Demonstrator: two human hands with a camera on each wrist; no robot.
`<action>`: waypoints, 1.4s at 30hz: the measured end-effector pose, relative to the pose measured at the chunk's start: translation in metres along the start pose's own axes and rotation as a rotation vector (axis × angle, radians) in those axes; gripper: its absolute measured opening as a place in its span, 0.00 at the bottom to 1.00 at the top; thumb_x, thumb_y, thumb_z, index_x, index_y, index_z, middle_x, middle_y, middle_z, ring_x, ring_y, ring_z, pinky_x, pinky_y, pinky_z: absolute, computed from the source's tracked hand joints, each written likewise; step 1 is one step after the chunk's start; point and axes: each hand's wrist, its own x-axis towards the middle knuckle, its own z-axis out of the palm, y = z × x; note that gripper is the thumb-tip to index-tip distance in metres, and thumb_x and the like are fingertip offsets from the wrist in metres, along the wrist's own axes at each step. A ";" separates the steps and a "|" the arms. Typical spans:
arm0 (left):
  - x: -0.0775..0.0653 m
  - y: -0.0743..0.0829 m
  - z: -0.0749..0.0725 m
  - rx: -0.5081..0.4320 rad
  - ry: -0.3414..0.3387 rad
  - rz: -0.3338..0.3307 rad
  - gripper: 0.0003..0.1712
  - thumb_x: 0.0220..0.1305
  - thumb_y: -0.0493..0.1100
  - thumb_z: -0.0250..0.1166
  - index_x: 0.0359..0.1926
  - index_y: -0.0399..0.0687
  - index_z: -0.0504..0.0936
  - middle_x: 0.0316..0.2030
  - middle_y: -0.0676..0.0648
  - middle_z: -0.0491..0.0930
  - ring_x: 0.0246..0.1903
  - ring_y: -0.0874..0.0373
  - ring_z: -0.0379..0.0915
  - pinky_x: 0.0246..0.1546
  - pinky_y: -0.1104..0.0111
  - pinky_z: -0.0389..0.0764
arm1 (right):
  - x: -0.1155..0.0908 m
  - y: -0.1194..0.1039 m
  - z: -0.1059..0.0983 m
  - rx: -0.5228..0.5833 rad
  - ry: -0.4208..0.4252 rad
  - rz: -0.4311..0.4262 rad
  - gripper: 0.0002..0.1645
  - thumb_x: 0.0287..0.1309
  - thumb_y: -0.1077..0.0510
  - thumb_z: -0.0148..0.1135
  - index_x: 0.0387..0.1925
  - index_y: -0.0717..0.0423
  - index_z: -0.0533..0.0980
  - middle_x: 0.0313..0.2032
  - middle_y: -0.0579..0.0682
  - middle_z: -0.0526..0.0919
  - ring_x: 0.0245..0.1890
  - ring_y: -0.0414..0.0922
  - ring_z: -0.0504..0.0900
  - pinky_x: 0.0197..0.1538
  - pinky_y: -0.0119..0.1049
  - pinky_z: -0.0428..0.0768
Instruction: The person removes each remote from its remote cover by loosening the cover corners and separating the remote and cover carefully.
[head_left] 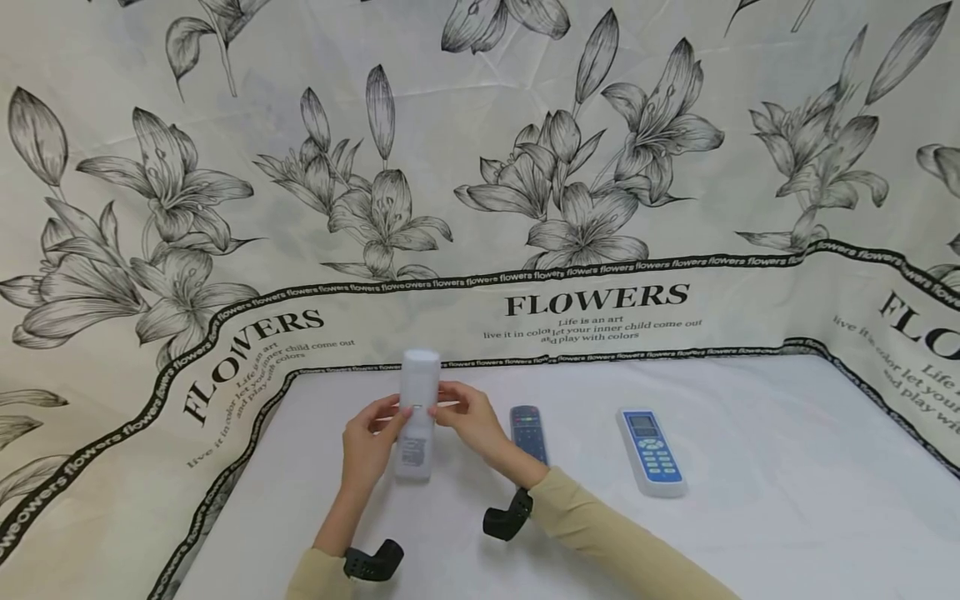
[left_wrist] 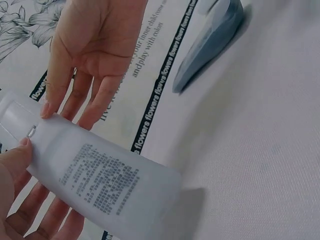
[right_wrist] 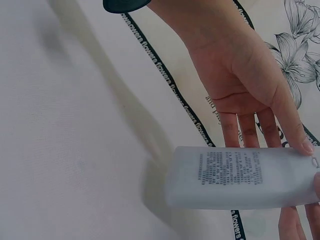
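Observation:
A white remote control (head_left: 416, 429) is held up off the white table, its back facing me. Small printed text (left_wrist: 102, 177) covers part of that back, and a little latch (left_wrist: 31, 131) shows near the thumbs. My left hand (head_left: 367, 442) grips its left edge, thumb on the back and fingers behind. From the right side my right hand (head_left: 474, 421) pinches the opposite edge, as the right wrist view also shows, with its thumb (right_wrist: 302, 142) near the latch. The front of this remote is hidden.
A dark remote (head_left: 528, 433) lies on the table (head_left: 750, 450), partly behind the right forearm. Farther right lies a white remote with a blue face (head_left: 652, 450). A floral cloth (head_left: 480, 167) rises behind the table. Each wrist wears a black camera mount (head_left: 508, 517).

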 end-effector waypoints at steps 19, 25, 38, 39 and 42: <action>0.000 -0.013 0.000 0.003 -0.012 -0.061 0.21 0.60 0.47 0.68 0.51 0.41 0.82 0.42 0.40 0.84 0.32 0.59 0.78 0.29 0.70 0.84 | -0.006 0.011 0.006 -0.038 -0.008 -0.005 0.32 0.53 0.67 0.66 0.61 0.67 0.69 0.52 0.67 0.79 0.44 0.56 0.82 0.44 0.38 0.83; -0.001 -0.016 -0.001 0.000 -0.022 -0.077 0.21 0.60 0.46 0.68 0.52 0.40 0.82 0.44 0.39 0.83 0.33 0.59 0.78 0.31 0.68 0.85 | -0.004 0.020 0.009 -0.085 0.012 -0.029 0.32 0.52 0.67 0.67 0.60 0.67 0.70 0.51 0.66 0.79 0.43 0.55 0.83 0.43 0.37 0.83; -0.004 -0.027 0.002 0.040 -0.042 -0.086 0.22 0.63 0.42 0.65 0.56 0.37 0.78 0.46 0.36 0.82 0.36 0.57 0.80 0.32 0.70 0.84 | 0.003 0.037 0.018 -0.182 0.057 -0.082 0.29 0.51 0.68 0.68 0.56 0.68 0.73 0.48 0.66 0.81 0.40 0.55 0.84 0.39 0.33 0.83; -0.004 -0.028 0.002 0.042 -0.040 -0.083 0.22 0.63 0.41 0.65 0.56 0.37 0.78 0.47 0.36 0.82 0.36 0.56 0.80 0.32 0.70 0.83 | 0.003 0.038 0.019 -0.188 0.059 -0.086 0.28 0.51 0.68 0.68 0.56 0.69 0.73 0.48 0.66 0.81 0.40 0.56 0.84 0.39 0.33 0.83; -0.004 -0.030 0.004 0.051 -0.032 -0.075 0.21 0.62 0.39 0.65 0.56 0.37 0.79 0.46 0.37 0.82 0.36 0.55 0.80 0.31 0.72 0.82 | 0.004 0.039 0.019 -0.206 0.066 -0.092 0.27 0.51 0.68 0.68 0.55 0.70 0.74 0.47 0.66 0.82 0.40 0.56 0.84 0.38 0.32 0.83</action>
